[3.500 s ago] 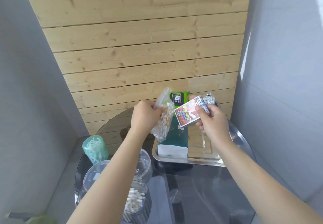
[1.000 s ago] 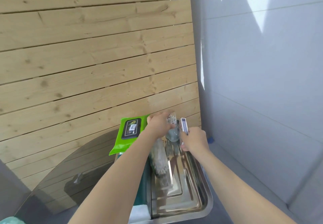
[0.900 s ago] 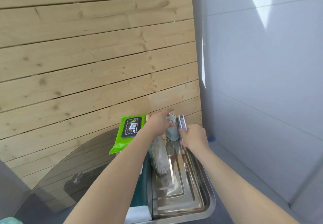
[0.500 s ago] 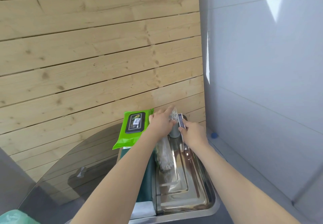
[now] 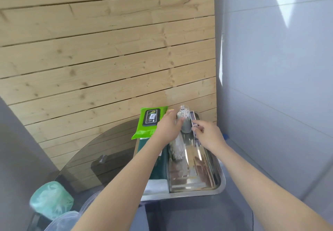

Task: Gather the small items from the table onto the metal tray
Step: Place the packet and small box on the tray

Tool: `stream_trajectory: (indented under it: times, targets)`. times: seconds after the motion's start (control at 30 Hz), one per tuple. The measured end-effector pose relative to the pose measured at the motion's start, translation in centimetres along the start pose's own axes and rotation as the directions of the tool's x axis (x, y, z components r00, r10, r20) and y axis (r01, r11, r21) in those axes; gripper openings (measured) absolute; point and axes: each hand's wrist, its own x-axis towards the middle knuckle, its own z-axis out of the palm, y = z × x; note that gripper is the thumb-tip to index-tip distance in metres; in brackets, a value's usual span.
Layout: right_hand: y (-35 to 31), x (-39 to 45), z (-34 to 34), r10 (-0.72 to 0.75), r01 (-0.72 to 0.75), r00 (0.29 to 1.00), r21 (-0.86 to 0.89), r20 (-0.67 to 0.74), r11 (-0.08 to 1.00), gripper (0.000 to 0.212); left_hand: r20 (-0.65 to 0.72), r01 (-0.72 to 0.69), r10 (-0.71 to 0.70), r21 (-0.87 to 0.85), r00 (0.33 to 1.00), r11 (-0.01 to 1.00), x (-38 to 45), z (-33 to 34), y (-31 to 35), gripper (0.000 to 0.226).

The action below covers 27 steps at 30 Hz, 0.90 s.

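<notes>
Steel, shiny and shallow-walled: the metal tray [image 5: 219, 185] sits on the dark glass table [image 5: 108, 149], close to the plank wall. Already lying in it, a clear bag of cotton swabs [image 5: 177, 148] along the left part of the bright floor, and a dark green pack [image 5: 155, 158] on the left side. At the far end, a clear cylinder of small white pieces [image 5: 184, 121] stands upright. Left hand [image 5: 168, 129] beside and touching that cylinder, fingers curled round its left side; whether fully closed on it, impossible to tell. Right hand [image 5: 209, 135] half open, fingertips pinching lightly at a thin printed card pack [image 5: 193, 122] propped on edge against the tray's far right wall. Green wipes pack [image 5: 150, 122] leaning at the wall just left of the tray, apparently not yet inside.

Likely risks: the tall cylinder tipping over if nudged by either hand in so crowded a corner; the card pack sliding down on the slick steel once let go; the wipes pack slipping if brushed.
</notes>
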Motion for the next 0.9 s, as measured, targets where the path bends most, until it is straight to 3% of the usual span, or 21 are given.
stream_trajectory:
  times: [0.37, 0.8, 0.9]
  targets:
    - [-5.8, -11.9, 1.2, -0.183, 0.17, 0.98, 0.152, 0.076, 0.974, 0.018, -0.113, 0.044, -0.055, -0.102, 0.992, 0.994, -16.1, -5.5, 1.0, 0.03]
    - [-9.2, -18.6, 6.6, -0.283, 0.218, 0.904, 0.223, 0.322, 0.95, 0.013, -0.2, 0.276, -0.251, 0.11, 0.947, 0.955, -26.5, -9.2, -5.2, 0.028]
    - [-9.7, -18.5, 7.8, -0.279, 0.213, 0.888, 0.211, 0.365, 0.954, 0.013, -0.14, 0.337, -0.315, 0.184, 0.939, 0.923, -26.4, -9.6, -7.5, 0.034]
